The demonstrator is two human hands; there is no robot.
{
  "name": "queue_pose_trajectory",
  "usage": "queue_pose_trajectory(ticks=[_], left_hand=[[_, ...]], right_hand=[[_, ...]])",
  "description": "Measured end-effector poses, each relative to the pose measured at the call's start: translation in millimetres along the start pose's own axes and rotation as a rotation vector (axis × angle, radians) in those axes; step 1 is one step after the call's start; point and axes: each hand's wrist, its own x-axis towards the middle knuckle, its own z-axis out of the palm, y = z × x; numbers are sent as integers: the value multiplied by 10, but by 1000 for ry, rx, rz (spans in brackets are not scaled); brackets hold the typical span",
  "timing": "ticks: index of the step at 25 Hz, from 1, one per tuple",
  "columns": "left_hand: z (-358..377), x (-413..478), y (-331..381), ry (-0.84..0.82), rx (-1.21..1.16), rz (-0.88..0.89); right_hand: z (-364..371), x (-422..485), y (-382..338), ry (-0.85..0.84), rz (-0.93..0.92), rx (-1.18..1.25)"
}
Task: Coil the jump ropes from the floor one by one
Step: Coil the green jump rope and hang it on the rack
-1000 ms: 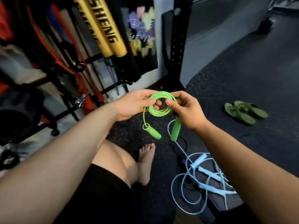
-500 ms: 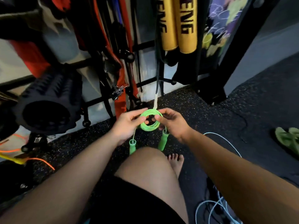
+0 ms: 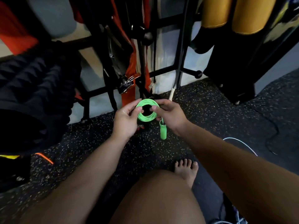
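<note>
No readable writing here. One green jump rope (image 3: 146, 111), coiled, pinched by left hand (image 3: 125, 120) at nine o'clock, right hand (image 3: 170, 115) at three; one handle (image 3: 163, 131) dangling at five.

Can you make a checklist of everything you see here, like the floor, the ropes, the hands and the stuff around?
Surface: dark speckled floor.
Job's things: green rope wound into a ring, one green handle dangling; pale rope loose on the floor.
Clutter: orange cord at left.
Grippers: left hand and right hand pinch opposite sides of the ring.
Cables: black cable on the floor at right.
Surroundings: black rack with orange straps, yellow pads, a bare foot.
</note>
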Motion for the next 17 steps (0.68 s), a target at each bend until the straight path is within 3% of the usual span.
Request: queue_pose_trajectory(ticks=[7, 17], left_hand=[[-531, -207, -358, 77, 65, 0], [-314, 6, -309, 48, -53, -71]], right_hand=[[520, 21, 248, -160, -5, -35], [371, 137, 216, -90, -102, -90]])
